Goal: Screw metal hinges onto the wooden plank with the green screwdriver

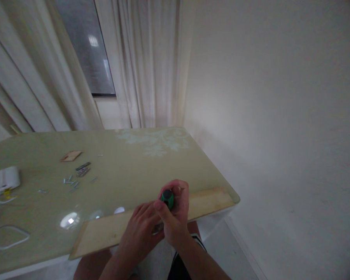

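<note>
A long pale wooden board (105, 232) lies along the table's front edge, its near side reaching over the rim. My right hand (176, 217) is wrapped round a screwdriver (167, 197) with a green and black handle, which stands nearly upright with its end cap toward me. The shaft and tip are hidden behind my fingers. My left hand (142, 225) is closed over the near edge of the board, fingers on top, close against the right hand. Between the hands a small metallic piece (158, 228) shows in part; its kind cannot be made out.
On the glossy green table (128, 167), several screws (71, 182), metal hinge-like pieces (83, 170) and a small wooden piece (71, 156) lie to the left. A white device (3, 181) and a white cable loop (8, 237) sit farther left. A wall (268, 136) borders the right side.
</note>
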`<state>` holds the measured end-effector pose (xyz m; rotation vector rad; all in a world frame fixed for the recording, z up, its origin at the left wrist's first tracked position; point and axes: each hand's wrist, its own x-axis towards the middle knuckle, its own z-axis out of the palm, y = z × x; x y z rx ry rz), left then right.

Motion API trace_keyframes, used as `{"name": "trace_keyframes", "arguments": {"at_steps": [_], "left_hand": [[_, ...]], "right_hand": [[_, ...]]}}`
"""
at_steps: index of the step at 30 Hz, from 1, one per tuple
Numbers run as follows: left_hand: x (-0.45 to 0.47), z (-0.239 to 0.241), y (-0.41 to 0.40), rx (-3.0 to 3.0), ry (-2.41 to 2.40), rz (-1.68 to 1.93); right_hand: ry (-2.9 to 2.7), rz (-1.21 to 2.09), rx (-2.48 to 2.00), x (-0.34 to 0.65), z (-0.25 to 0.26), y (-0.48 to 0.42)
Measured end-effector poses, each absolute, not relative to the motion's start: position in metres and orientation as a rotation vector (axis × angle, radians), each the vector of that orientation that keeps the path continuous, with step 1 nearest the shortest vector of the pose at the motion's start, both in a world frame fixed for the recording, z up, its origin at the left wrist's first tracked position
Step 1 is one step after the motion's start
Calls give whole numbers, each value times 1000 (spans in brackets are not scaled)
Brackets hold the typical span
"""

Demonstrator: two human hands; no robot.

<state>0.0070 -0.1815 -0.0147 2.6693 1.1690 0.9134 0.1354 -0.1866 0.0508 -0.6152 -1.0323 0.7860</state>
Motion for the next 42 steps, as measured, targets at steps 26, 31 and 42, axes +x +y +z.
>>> {"name": "trace_keyframes", "arguments": {"at_steps": [26, 31, 42], "left_hand": [[11, -17, -180, 2648, 1144, 1019], [12, -19, -180, 2602, 1179, 1004], [13, -23, -177, 2611, 1158, 1023]], "right_hand": [[-1183, 642, -577, 131, 16, -188], [-1122, 573, -596, 128, 14, -193], [-1057, 674, -605, 133, -10, -191]]}}
